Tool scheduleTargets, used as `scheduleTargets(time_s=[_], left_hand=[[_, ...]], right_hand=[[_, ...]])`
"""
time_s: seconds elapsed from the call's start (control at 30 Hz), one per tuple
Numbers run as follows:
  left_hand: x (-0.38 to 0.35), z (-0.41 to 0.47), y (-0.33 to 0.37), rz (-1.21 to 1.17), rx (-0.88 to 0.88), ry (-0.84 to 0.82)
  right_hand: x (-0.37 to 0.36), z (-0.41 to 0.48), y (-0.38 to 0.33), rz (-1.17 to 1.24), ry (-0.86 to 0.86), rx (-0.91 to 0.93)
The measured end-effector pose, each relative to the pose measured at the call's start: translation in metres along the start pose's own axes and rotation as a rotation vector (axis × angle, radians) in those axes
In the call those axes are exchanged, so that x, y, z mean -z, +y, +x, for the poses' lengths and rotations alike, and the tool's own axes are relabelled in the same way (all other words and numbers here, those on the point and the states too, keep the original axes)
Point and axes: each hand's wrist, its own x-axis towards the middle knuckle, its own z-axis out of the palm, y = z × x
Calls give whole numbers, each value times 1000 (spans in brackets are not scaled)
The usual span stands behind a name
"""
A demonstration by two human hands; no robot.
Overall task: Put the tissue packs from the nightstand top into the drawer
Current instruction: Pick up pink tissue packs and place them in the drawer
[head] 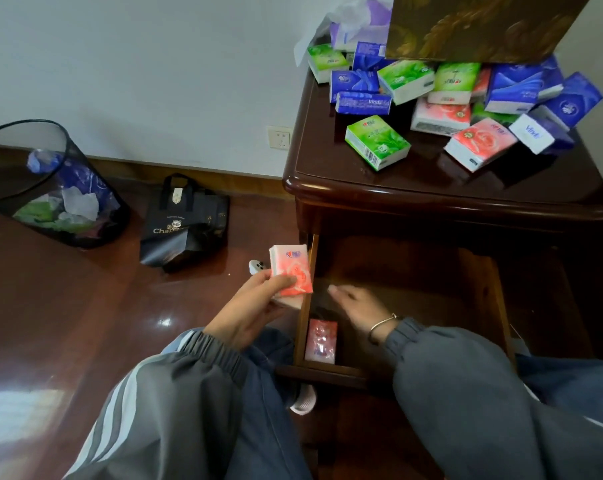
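Here the left hand (255, 303) grips a pink tissue pack (290, 276) upright, thumb across its glossy front, just outside the left wall of the open drawer (305, 306). The pack is a small flat rectangle, coral-pink with a rose-like print, a blue logo near its top and white tissue edges along its side. The right hand (358, 311) hangs over the drawer's inside with fingers spread and holding nothing; it looks blurred. A second pink pack (321, 341) stands on edge against the drawer's left wall near the front. On the dark, shiny nightstand top (327, 168) lies a loose heap of tissue packs (442, 98) in green, blue and pink, one green pack (377, 141) lying apart toward the front.
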Motion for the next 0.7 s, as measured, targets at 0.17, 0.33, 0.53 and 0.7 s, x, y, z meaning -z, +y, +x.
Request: scheduleTargets(time_s=[0.17, 0.33, 0.53, 0.7], left_hand=[[-29, -10, -13, 204, 62, -228], [-60, -18, -30, 218, 52, -317], [-64, -20, -40, 397, 12, -191], [-44, -1, -45, 738, 25, 294]], right_hand=[[34, -27, -14, 289, 8, 97], [42, -38, 9, 466, -61, -54], [54, -36, 52, 599, 77, -151], [53, -22, 79, 152, 34, -205]])
